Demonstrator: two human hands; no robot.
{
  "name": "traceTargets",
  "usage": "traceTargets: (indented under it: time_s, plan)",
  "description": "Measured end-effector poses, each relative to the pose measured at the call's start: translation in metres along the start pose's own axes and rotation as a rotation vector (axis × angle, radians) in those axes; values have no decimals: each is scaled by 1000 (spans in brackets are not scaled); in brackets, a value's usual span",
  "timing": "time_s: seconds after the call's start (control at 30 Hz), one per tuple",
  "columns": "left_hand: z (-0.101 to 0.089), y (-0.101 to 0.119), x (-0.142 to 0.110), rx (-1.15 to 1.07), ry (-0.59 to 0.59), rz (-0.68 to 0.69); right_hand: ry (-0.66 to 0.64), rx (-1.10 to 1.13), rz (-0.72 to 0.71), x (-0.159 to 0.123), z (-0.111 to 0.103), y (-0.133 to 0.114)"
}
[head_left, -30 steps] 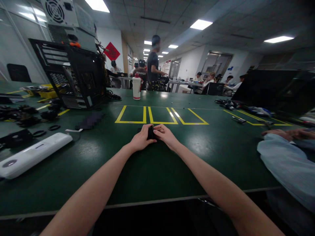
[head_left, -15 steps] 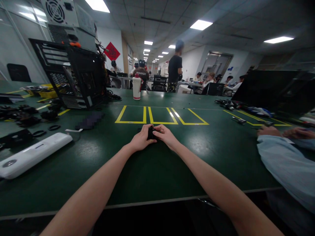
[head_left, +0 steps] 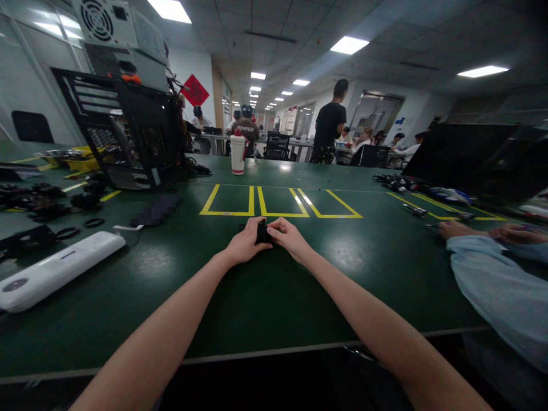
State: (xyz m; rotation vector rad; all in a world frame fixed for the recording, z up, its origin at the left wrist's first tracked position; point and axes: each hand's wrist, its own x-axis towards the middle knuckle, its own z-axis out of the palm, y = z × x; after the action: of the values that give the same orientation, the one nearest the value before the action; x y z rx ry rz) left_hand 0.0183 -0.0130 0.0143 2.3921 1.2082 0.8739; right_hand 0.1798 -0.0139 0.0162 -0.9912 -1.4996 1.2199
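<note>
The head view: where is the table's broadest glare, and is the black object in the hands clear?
Head view: pale patches on the green table, left of the left hand and right of the right hand; same view, black object dark, details unreadable.

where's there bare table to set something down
Free: green tabletop this side of the held black part; also between right forearm and co-worker's sleeve. Crowded: left side, around the white device and black computer case.
</note>
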Motion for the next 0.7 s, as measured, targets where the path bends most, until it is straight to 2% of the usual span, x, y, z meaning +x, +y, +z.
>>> traceTargets:
  time_s: [0.17, 0.37, 0.53, 0.7]
  plan:
    - [2, -2, 2, 0, 19, -21, -14, -62, -8, 4, -2, 5]
    - [-1, -2, 5, 13, 6, -88, 7, -300, -110, 11, -10, 16]
    - [-3, -12, 13, 38, -1, -196, 43, -433, -125, 13, -18, 20]
    - [-3, -27, 20, 26, -25, -317, -101, -496, -88, 9, -26, 18]
